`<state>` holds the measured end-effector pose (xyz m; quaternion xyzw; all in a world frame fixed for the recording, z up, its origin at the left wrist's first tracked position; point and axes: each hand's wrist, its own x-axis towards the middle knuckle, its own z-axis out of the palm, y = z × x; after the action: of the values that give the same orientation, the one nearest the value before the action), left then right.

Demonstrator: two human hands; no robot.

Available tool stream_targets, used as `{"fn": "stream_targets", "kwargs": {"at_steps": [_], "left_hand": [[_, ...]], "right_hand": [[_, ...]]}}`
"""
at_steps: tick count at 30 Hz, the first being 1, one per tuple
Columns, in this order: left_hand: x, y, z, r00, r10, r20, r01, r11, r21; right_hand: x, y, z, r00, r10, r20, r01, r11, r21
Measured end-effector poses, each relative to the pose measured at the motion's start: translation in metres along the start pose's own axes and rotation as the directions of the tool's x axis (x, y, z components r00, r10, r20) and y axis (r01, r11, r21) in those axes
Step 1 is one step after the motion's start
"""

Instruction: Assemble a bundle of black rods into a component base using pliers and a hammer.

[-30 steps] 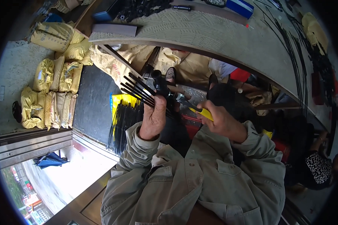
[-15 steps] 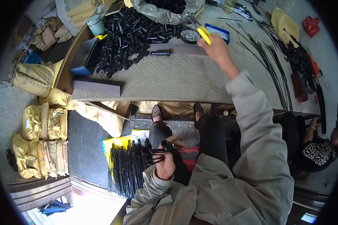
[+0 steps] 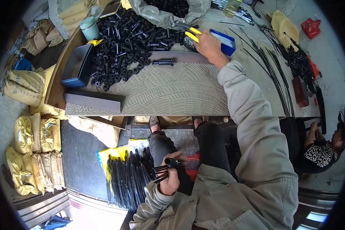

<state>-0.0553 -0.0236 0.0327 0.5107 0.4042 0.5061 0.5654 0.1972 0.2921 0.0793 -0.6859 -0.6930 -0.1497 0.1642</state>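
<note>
My right hand is closed round the yellow handles of a pair of pliers above the far part of the table. The jaws point left over a small round dish of shiny bits, which the tool and hand partly cover. Low in front of my body, my left hand grips a black tubular part with several thin black rods sticking out leftward. Beside my right hand sits a blue box. A single black tube piece lies on the table before the big pile of black parts.
The textured table spans the front. A dark blue bin and a teal cup stand at its left. Long thin black rods lie to the right. Bundled black rods rest beside my left leg. A co-worker is at far right.
My right hand has come down and left with the pliers, whose jaws now point left. My left hand keeps its hold on the tubular part. The view has shifted slightly.
</note>
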Motion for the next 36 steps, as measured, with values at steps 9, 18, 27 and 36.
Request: {"fn": "stream_targets", "kwargs": {"at_steps": [9,18,27,36], "left_hand": [[-0.011,0.001,-0.001,0.967,0.199,-0.158,-0.194,0.980,0.046],[-0.031,0.046,0.041,0.995,0.076,-0.067,-0.077,0.997,-0.006],[-0.065,0.069,0.057,0.992,0.109,0.060,-0.107,0.994,-0.025],[-0.081,0.063,0.060,0.989,0.146,0.032,-0.146,0.989,0.017]], "right_hand": [[-0.060,-0.013,-0.048,0.986,-0.015,-0.167,0.092,0.880,0.466],[-0.277,-0.069,-0.150,0.968,-0.119,0.219,-0.249,-0.532,0.810],[-0.314,-0.076,-0.164,0.964,-0.193,-0.183,0.130,-0.260,0.957],[-0.325,-0.078,-0.173,0.935,-0.217,-0.282,0.254,-0.146,0.956]]}}
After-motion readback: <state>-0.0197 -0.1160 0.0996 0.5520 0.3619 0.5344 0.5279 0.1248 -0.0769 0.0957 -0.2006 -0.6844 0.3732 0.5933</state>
